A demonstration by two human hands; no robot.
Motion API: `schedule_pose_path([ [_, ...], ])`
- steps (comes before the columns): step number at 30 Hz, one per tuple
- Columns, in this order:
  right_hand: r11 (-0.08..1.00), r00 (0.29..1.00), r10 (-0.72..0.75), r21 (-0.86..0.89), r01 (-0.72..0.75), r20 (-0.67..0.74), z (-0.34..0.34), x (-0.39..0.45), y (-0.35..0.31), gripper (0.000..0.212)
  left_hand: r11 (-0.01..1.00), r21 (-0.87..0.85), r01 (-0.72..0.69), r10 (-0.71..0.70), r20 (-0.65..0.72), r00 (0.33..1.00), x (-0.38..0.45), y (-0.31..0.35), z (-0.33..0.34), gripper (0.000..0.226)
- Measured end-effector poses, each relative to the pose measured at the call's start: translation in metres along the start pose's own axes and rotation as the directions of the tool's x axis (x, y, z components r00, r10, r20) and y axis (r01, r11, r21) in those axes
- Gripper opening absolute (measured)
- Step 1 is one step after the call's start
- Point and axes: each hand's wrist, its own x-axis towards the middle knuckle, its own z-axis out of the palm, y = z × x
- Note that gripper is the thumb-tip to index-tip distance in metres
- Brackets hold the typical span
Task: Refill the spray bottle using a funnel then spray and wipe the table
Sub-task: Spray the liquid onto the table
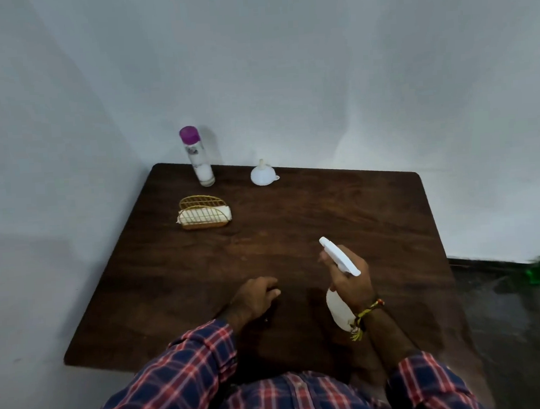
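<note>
right hand [353, 277] grips one spray bottle [338, 307], left hand [256, 295] rests loosely curled on one table [325, 207]; one funnel [262, 174].

left hand [257, 296]: palm down, low at the dark brown wooden counter [294, 209], fingers loosely curled, holding nothing; contact unclear. right hand [354, 278]: raised, fingers wrapped round neck of white plastic spray bottle [338, 307], nozzle aimed away from body. right forearm bare; braided yellow-black thread band [365, 314] at wrist. blue-red checked sleeves [189, 361] on both arms.
</note>
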Motion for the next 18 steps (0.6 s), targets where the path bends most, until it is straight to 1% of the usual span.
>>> schedule_pose_path([
  [2,0.999,0.999,0.046,-0.024,-0.045,0.023,0.008,-0.005,-0.003,0.002,0.997,0.033,0.073,-0.070,-0.059,0.996,-0.009,-0.020,0.001,0.053],
  [4,0.993,0.993,0.109,-0.057,-0.106,0.049,0.024,-0.013,-0.008,0.006,0.987,0.052,0.155,-0.151,-0.070,0.986,-0.017,-0.041,0.003,0.065],
  [6,0.984,0.985,0.160,-0.095,-0.153,0.064,0.038,-0.019,-0.013,0.008,0.980,0.094,0.178,-0.177,-0.021,0.984,-0.023,-0.054,0.005,0.077],
  [8,0.973,0.983,0.180,-0.152,-0.174,0.031,0.054,-0.021,-0.020,0.008,0.977,0.162,0.141,-0.149,0.042,0.988,-0.024,-0.065,0.006,0.081],
  [10,0.951,0.968,0.251,-0.185,-0.249,-0.013,0.064,-0.015,-0.025,0.015,0.966,0.238,0.099,-0.126,0.100,0.987,-0.021,-0.070,0.003,0.078],
  [12,0.904,0.932,0.360,-0.233,-0.359,-0.037,0.071,-0.005,-0.030,0.025,0.953,0.294,0.075,-0.114,0.117,0.987,-0.016,-0.070,-0.003,0.072],
  [14,0.855,0.893,0.442,-0.261,-0.449,-0.087,0.078,0.002,-0.036,0.041,0.940,0.334,0.068,-0.109,0.106,0.988,-0.012,-0.068,-0.007,0.065],
  [16,0.813,0.863,0.479,-0.288,-0.506,-0.162,0.083,0.006,-0.040,0.055,0.937,0.342,0.078,-0.105,0.063,0.992,-0.008,-0.065,-0.008,0.055],
  [18,0.785,0.846,0.501,-0.316,-0.533,-0.182,0.082,0.004,-0.042,0.059,0.941,0.325,0.090,-0.101,0.017,0.995,-0.005,-0.063,-0.007,0.041],
])
